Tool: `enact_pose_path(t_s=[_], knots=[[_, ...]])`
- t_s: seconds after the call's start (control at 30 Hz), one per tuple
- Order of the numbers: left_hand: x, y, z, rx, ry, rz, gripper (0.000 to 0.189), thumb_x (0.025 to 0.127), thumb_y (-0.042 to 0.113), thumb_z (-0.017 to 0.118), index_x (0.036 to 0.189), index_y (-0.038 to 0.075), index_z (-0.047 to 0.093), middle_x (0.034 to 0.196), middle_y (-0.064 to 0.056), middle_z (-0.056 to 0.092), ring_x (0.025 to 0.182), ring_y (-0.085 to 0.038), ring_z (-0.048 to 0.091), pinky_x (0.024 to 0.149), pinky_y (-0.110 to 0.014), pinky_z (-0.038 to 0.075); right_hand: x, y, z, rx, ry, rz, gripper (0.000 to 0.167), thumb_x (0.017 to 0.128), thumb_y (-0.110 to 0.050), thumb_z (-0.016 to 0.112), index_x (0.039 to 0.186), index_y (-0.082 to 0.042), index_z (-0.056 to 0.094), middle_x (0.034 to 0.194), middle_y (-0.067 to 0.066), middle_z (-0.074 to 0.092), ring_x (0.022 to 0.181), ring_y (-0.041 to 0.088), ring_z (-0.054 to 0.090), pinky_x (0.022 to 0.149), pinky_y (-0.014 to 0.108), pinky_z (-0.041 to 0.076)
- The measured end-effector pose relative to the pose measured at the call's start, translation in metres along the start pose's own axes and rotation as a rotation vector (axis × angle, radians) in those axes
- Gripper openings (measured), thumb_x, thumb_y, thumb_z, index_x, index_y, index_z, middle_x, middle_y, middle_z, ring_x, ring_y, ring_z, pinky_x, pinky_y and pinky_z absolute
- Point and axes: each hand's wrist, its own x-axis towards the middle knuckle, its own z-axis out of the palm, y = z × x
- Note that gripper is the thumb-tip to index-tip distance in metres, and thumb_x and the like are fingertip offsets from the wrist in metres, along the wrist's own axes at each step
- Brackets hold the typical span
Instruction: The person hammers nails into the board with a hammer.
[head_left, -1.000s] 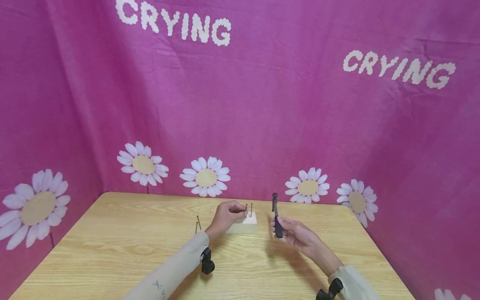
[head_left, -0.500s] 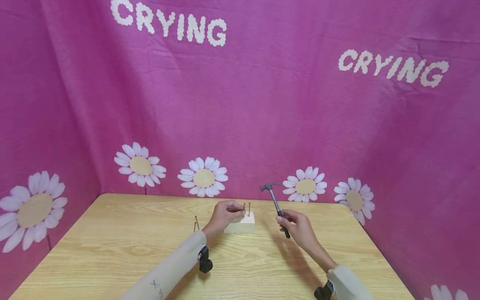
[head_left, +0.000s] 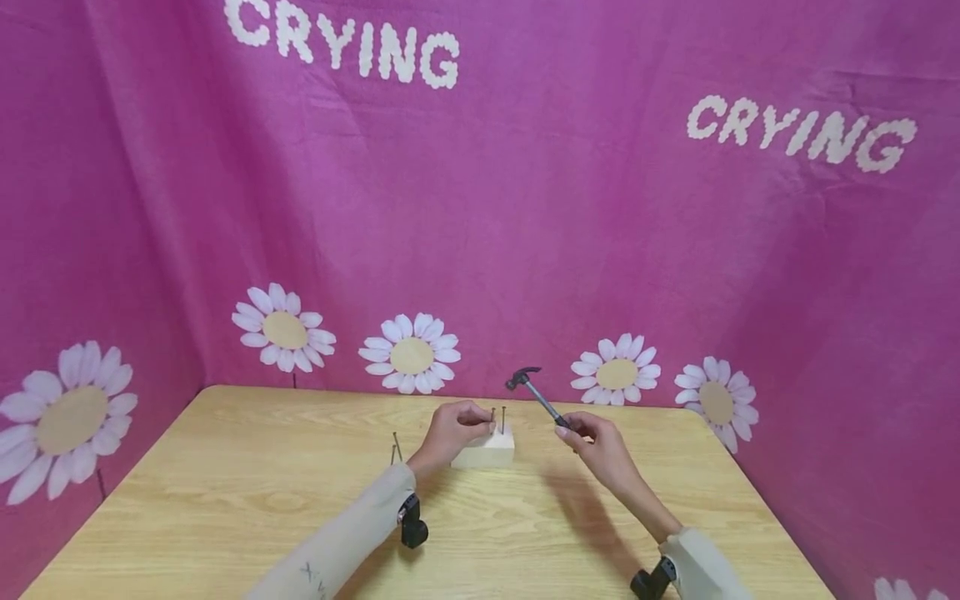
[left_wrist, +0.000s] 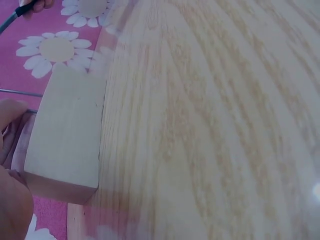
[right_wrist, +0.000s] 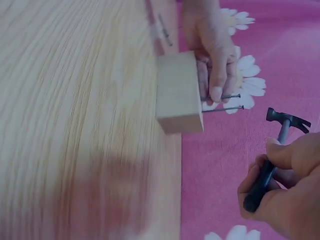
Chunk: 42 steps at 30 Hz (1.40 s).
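A pale wooden block lies on the table with two nails upright at its top. My left hand pinches one nail between thumb and fingers, close over the block. Beside it the other nail stands without a hand on it. My right hand grips a small claw hammer by its black handle, raised to the right of the block. The hammer head tilts up and left, above the level of the nails. In the left wrist view the block partly hides the left fingers.
Loose nails are on the wooden table, left of the left hand. A pink cloth with white daisies and lettering hangs behind and beside the table. Each wrist wears a black camera.
My right hand has turned the hammer from pointing nearly straight away to leaning left, its head now nearer the nails. My left hand keeps its pinch on the nail.
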Motion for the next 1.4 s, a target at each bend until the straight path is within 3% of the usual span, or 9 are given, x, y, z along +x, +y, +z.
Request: enact_pose_path(t_s=[0.23,0.67,0.8,0.97,1.07,1.2,1.4], knots=[[-0.002,0.001,0.005,-0.057,0.03,0.001,0.017,0.093,-0.002,0.077,0.107,-0.011,0.072,0.104,-0.021,0.078,0.092,-0.028,0.075,0.08,-0.019,0.058,-0.005,-0.003,0.0,-0.167,0.022,-0.108,0.009,0.093,0.002,0.075,0.102,0.001,0.076,0.089,0.006,0.07,0.081,0.011,0.061,0.07,0.022,0.057],[0.0,0.003,-0.006,-0.04,-0.017,0.051,0.019,0.095,-0.001,0.074,0.113,-0.007,0.073,0.11,-0.025,0.076,0.101,-0.036,0.074,0.087,-0.022,0.059,0.002,-0.005,0.002,-0.102,0.031,-0.049,0.012,0.095,-0.001,0.074,0.107,0.002,0.074,0.095,0.01,0.076,0.084,0.012,0.067,0.075,0.022,0.058],[-0.007,0.011,-0.011,-0.027,0.004,0.058,0.026,0.096,-0.001,0.073,0.121,-0.006,0.071,0.116,-0.025,0.075,0.108,-0.039,0.072,0.09,-0.026,0.06,0.004,-0.005,0.003,-0.092,0.027,-0.045,0.012,0.096,-0.002,0.074,0.108,0.003,0.074,0.095,0.011,0.076,0.085,0.012,0.067,0.077,0.023,0.058],[-0.016,0.022,-0.033,0.097,0.088,0.056,0.024,0.096,0.001,0.073,0.12,0.0,0.074,0.115,-0.018,0.075,0.105,-0.033,0.072,0.085,-0.028,0.06,0.007,-0.005,0.002,-0.096,0.045,-0.053,0.012,0.097,-0.001,0.072,0.107,0.004,0.074,0.094,0.013,0.075,0.084,0.013,0.067,0.076,0.023,0.058],[-0.019,0.02,-0.052,0.197,0.138,0.029,0.019,0.094,-0.001,0.074,0.112,0.002,0.076,0.109,-0.016,0.077,0.099,-0.03,0.073,0.08,-0.029,0.059,0.008,-0.006,0.0,-0.112,0.042,-0.055,0.012,0.099,-0.002,0.07,0.108,0.005,0.074,0.094,0.013,0.075,0.085,0.015,0.068,0.075,0.023,0.057],[-0.026,0.015,-0.078,0.336,0.171,-0.059,0.015,0.093,-0.001,0.075,0.107,0.002,0.077,0.104,-0.014,0.078,0.093,-0.029,0.072,0.077,-0.034,0.059,0.008,-0.01,-0.003,-0.129,0.049,-0.047,0.012,0.099,-0.002,0.07,0.108,0.004,0.074,0.094,0.013,0.074,0.086,0.018,0.067,0.074,0.023,0.057],[-0.049,0.016,-0.105,0.511,0.151,-0.237,0.022,0.092,0.004,0.077,0.111,-0.002,0.071,0.091,-0.012,0.075,0.074,-0.025,0.069,0.064,-0.034,0.055,0.008,-0.01,-0.001,-0.13,0.024,-0.044,0.013,0.1,-0.004,0.069,0.109,0.005,0.074,0.094,0.012,0.074,0.085,0.015,0.065,0.074,0.022,0.056]])
